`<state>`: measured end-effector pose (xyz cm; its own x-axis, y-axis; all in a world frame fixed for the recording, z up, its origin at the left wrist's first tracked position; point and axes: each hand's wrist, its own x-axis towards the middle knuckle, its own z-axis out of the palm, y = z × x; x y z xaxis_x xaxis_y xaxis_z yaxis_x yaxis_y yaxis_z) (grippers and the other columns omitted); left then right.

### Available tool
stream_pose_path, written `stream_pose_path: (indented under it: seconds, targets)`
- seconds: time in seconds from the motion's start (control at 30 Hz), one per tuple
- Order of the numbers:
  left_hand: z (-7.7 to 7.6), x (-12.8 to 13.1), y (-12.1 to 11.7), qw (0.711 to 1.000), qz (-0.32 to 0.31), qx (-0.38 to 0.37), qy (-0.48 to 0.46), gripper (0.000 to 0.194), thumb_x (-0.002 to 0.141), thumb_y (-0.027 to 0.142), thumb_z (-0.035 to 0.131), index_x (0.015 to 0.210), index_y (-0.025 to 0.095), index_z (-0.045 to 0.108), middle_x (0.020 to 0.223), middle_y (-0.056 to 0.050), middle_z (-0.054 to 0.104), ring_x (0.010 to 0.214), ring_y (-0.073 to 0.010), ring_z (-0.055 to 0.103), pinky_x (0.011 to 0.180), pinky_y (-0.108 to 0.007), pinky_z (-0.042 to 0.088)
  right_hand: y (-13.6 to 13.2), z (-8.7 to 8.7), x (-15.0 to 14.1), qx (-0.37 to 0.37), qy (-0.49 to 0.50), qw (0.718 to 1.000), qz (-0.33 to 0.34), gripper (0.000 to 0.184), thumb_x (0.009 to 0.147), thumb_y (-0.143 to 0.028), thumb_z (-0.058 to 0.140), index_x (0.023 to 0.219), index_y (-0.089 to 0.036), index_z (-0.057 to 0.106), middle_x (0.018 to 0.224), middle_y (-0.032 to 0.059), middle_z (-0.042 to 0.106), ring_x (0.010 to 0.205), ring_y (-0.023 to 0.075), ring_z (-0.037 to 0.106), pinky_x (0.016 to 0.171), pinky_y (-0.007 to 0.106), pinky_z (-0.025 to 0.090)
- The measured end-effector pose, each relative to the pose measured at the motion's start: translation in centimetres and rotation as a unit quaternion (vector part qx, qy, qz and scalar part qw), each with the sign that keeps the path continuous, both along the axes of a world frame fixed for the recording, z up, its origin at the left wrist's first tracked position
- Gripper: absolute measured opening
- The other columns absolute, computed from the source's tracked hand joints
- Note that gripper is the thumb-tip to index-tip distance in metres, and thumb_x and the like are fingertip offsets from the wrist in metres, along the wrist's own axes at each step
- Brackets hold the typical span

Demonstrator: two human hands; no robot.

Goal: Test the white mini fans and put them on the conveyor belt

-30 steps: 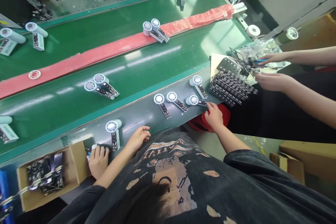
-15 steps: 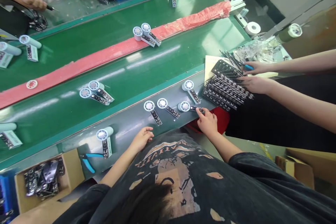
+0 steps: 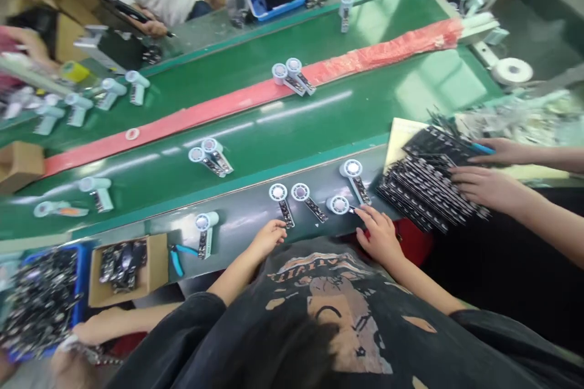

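My right hand (image 3: pixel 381 236) lies over the handle of a pale blue handheld fan (image 3: pixel 338 204), its fingers on the handle and covering most of it. My left hand (image 3: pixel 269 238) has loosely bent fingers, with nothing visible in them. Its fingertips are close to the lower end of another fan (image 3: pixel 278 192), whose handle shows a dark circuit board; whether they touch it I cannot tell. Between my hands lies a third fan (image 3: pixel 301 192) with its board exposed. Just behind my right hand is one more fan (image 3: pixel 353 168).
To the right, a co-worker's hands (image 3: pixel 488 185) rest at a stack of black circuit boards (image 3: pixel 424 188). Blue-handled pliers (image 3: pixel 177 260) and a cardboard box (image 3: pixel 159 261) of dark parts lie left. Fans stand on the green belt (image 3: pixel 255 146) beyond a red strip (image 3: pixel 237 97).
The view has shifted left, bringing more of the left side in. My right hand now covers more of the fan's handle. My left hand is nearer the leftmost fan's handle.
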<state>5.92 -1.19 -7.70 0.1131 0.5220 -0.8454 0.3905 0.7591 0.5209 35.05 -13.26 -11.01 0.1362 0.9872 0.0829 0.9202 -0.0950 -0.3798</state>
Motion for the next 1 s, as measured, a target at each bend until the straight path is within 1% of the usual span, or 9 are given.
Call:
stream_pose_path:
  seconds: [0.1, 0.2, 0.3, 0.37, 0.43, 0.57, 0.67, 0.83, 1.0]
  targets:
    - [-0.4, -0.3, 0.1, 0.999, 0.043, 0.003, 0.02, 0.019, 0.069, 0.013, 0.067, 0.086, 0.019, 0.062, 0.067, 0.002, 0.064, 0.056, -0.0117, 0.055, 0.058, -0.023, 0.038, 2.2, 0.0, -0.1, 0.057, 0.074, 0.981, 0.168, 0.036, 0.092, -0.016, 0.045, 0.119, -0.02, 0.069, 0.114, 0.0122, 0.073, 0.104, 0.0262, 0.068, 0.097, 0.047, 0.05]
    - [-0.6, -1.7, 0.9, 0.995, 0.089, 0.025, 0.035, 0.017, 0.072, 0.014, 0.07, 0.088, 0.019, 0.065, 0.073, 0.0, 0.067, 0.06, -0.0121, 0.059, 0.058, -0.023, 0.039, 5.6, 0.9, -2.0, 0.102, 0.145, 0.936, 0.305, 0.035, 0.092, -0.01, 0.046, 0.113, -0.024, 0.07, 0.102, 0.0075, 0.076, 0.093, 0.0213, 0.071, 0.104, 0.048, 0.047]
    - [-0.5, -4.5, 3.0, 0.986, 0.141, 0.071, 0.052, 0.018, 0.078, 0.02, 0.072, 0.095, 0.02, 0.066, 0.086, -0.002, 0.069, 0.07, -0.0128, 0.064, 0.063, -0.023, 0.043, 9.9, 2.4, -6.4, 0.052, 0.249, 0.894, 0.37, 0.034, 0.091, -0.01, 0.049, 0.112, -0.024, 0.071, 0.103, 0.0086, 0.076, 0.096, 0.0215, 0.071, 0.099, 0.046, 0.051]
    - [-0.5, -6.5, 5.3, 0.978, 0.172, 0.103, 0.066, 0.021, 0.082, 0.024, 0.071, 0.101, 0.021, 0.065, 0.095, -0.004, 0.069, 0.079, -0.0141, 0.067, 0.067, -0.024, 0.047, 13.6, 3.1, -10.5, -0.048, 0.325, 0.881, 0.341, 0.032, 0.087, -0.009, 0.055, 0.109, -0.022, 0.073, 0.109, 0.0098, 0.075, 0.106, 0.0231, 0.069, 0.098, 0.044, 0.053]
    - [-0.8, -8.3, 8.3, 0.968, 0.199, 0.13, 0.08, 0.025, 0.087, 0.028, 0.068, 0.11, 0.02, 0.063, 0.104, -0.006, 0.069, 0.089, -0.0163, 0.068, 0.073, -0.027, 0.05, 18.0, 3.1, -14.9, -0.134, 0.37, 0.883, 0.257, 0.033, 0.081, -0.006, 0.061, 0.107, -0.021, 0.074, 0.117, 0.01, 0.072, 0.116, 0.0235, 0.065, 0.108, 0.043, 0.048]
    - [-2.2, -9.8, 14.6, 0.952, 0.245, 0.157, 0.099, 0.034, 0.095, 0.032, 0.063, 0.125, 0.017, 0.058, 0.127, -0.01, 0.063, 0.108, -0.0225, 0.064, 0.091, -0.041, 0.055, 27.1, 1.0, -22.1, -0.182, 0.374, 0.903, 0.11, 0.033, 0.094, -0.013, 0.058, 0.126, -0.016, 0.065, 0.139, 0.0144, 0.059, 0.132, 0.0252, 0.053, 0.117, 0.047, 0.039]
    - [-3.6, -9.4, 18.1, 0.948, 0.264, 0.155, 0.084, 0.035, 0.095, 0.034, 0.064, 0.125, 0.017, 0.06, 0.13, -0.011, 0.063, 0.113, -0.0245, 0.063, 0.098, -0.047, 0.053, 31.7, -1.0, -25.4, -0.233, 0.376, 0.897, 0.004, 0.034, 0.099, -0.028, 0.061, 0.131, -0.016, 0.06, 0.142, 0.0129, 0.054, 0.132, 0.0291, 0.052, 0.112, 0.055, 0.042]
    - [-4.9, -8.5, 20.3, 0.952, 0.273, 0.138, 0.021, 0.03, 0.093, 0.038, 0.067, 0.109, 0.013, 0.067, 0.105, -0.008, 0.071, 0.095, -0.0208, 0.069, 0.087, -0.042, 0.058, 33.5, -2.2, -27.8, -0.283, 0.448, 0.844, -0.077, 0.032, 0.099, -0.036, 0.063, 0.125, -0.017, 0.062, 0.131, 0.0104, 0.06, 0.115, 0.0248, 0.062, 0.099, 0.048, 0.054]
    - [-3.7, -8.6, 17.4, 0.952, 0.267, 0.124, -0.086, 0.033, 0.077, 0.034, 0.081, 0.098, 0.015, 0.066, 0.083, -0.006, 0.072, 0.08, -0.0194, 0.071, 0.077, -0.034, 0.058, 29.5, -1.4, -26.6, -0.278, 0.597, 0.746, -0.099, 0.022, 0.1, -0.033, 0.06, 0.112, -0.015, 0.061, 0.101, 0.0059, 0.067, 0.087, 0.0178, 0.067, 0.079, 0.035, 0.059]
